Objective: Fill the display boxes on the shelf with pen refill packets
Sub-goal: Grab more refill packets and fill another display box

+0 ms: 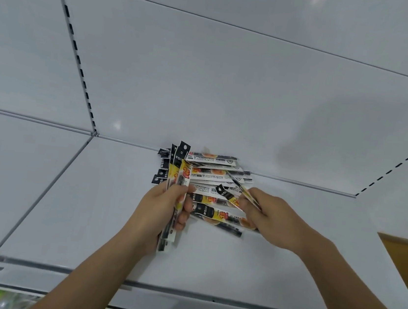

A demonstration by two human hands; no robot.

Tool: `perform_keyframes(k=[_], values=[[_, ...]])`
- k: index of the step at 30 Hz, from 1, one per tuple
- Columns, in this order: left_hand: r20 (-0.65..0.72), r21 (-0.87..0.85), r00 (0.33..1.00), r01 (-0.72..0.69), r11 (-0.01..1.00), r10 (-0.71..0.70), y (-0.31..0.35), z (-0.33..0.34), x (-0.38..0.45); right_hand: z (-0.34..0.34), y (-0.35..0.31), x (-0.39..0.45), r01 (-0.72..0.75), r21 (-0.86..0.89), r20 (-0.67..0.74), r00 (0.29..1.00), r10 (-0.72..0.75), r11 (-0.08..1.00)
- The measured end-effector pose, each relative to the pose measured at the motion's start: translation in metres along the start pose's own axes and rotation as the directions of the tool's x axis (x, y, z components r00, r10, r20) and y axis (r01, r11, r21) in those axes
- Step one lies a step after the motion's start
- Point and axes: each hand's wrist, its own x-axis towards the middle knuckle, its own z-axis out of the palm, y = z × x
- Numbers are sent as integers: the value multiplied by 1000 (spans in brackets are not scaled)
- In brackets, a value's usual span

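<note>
A loose pile of pen refill packets, long and narrow with black, yellow and white print, lies on the white shelf against its back panel. My left hand grips an upright bundle of several packets, their black hang tabs pointing up. My right hand is at the pile's right side and pinches one packet that lies slantwise above the heap. No display box is in view.
The white back panel rises behind the pile, with slotted uprights at the left and right. The shelf's front edge runs below my forearms. A brown surface shows at the right, and colourful goods lie blurred below the shelf.
</note>
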Motion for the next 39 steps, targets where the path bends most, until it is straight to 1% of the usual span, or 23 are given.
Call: perform_keyframes(k=[1,6,9,12,17,20,22,23,25,26,28,30,31,34,36,39], values=[[-2,2,1000,2,1000,-2,0,-1,-1,4,1,2,1,14,3,1000,-1,1000],[-27,5,1000,1,1000,-1,1,-8,-4,7,0,6,75,-172,10,997,-75,982],[-31,16,999,4,1000,-4,1,-8,-7,9,-1,12,117,-220,-3,993,-120,969],[-40,3,999,13,1000,-13,0,-8,-9,12,-2,16,186,-322,69,982,-173,928],[-58,1,998,16,1000,-16,0,-9,-11,11,1,19,168,-264,94,984,-148,950],[-61,8,998,12,1000,-11,1,-7,-15,13,-3,16,201,-319,109,979,-175,926],[-62,10,998,7,1000,-6,1,-6,-18,13,-7,12,207,-328,69,978,-195,922],[-65,12,998,4,1000,-4,2,-6,-19,11,-10,9,183,-302,32,983,-182,935],[-77,14,997,4,1000,-2,1,-6,-20,6,-15,6,117,-190,-59,990,-130,975],[-83,14,997,3,1000,-2,1,-4,-21,4,-18,3,89,-109,-91,991,-99,990],[-83,8,997,0,1000,1,2,0,-23,3,-31,-4,67,83,-96,994,-59,994],[-78,-4,997,-10,1000,10,3,4,-26,6,-47,-10,104,287,-93,992,-80,952],[-80,-10,997,-18,1000,17,4,6,-28,8,-54,-12,131,363,-117,989,-94,923],[-114,-28,991,-67,997,63,8,8,-33,13,-74,-13,197,478,-217,971,-102,856],[-147,-26,984,-102,994,97,12,7,-37,21,-84,-10,180,579,-199,977,-77,795],[-193,16,972,-135,991,135,16,2,-44,41,-98,-3,178,604,-190,979,-77,777]])
